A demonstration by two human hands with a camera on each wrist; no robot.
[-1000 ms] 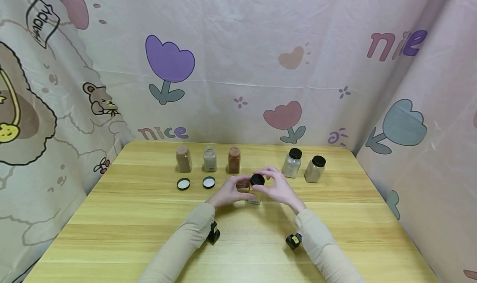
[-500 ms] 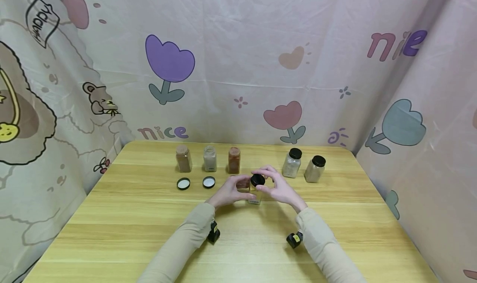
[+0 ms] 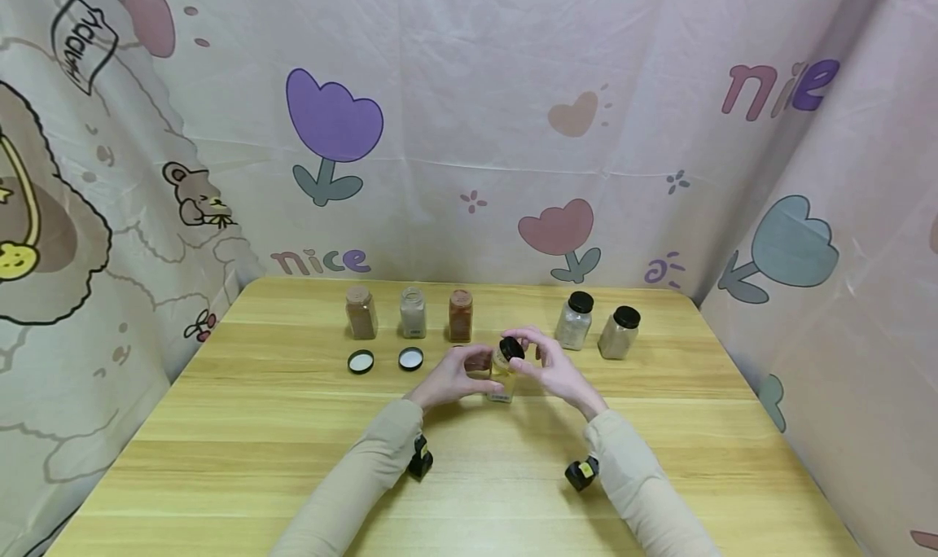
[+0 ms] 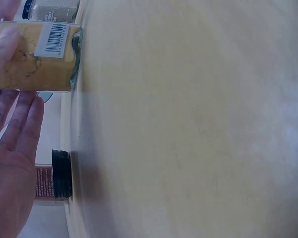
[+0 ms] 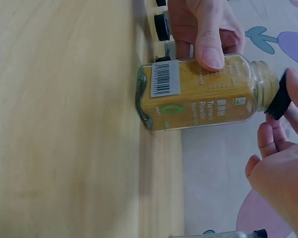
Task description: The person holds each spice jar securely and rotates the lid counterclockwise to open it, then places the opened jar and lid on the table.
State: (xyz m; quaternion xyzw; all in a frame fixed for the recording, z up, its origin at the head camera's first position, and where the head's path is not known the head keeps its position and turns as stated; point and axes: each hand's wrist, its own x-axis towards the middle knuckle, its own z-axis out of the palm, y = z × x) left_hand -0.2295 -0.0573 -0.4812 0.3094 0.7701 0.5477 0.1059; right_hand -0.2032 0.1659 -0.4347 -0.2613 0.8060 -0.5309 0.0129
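A square glass jar of yellow powder labelled Turmeric Powder [image 5: 208,101] stands upright on the wooden table. My left hand [image 3: 453,378] grips its body, thumb across the front and fingers behind. With thumb and fingers my right hand [image 3: 555,371] pinches the jar's black lid [image 5: 278,99]. The lid sits tilted at the mouth, its near side lifted so that the clear threaded neck [image 5: 263,85] shows. Whether the lid's far edge still touches the rim, I cannot tell. In the head view the fingers partly cover the jar.
Uncapped jars of brown [image 3: 361,314], greyish [image 3: 414,316] and reddish powder [image 3: 460,319] stand at the back. Two lids [image 3: 361,362] lie upturned before them; another, a black lid [image 4: 62,173], is partly behind my left hand. Two capped jars [image 3: 574,324] stand back right.
The black lid has gone from level on the jar to tilted, lifting slightly up and right with my right hand. My left hand and the jar have stayed in place.
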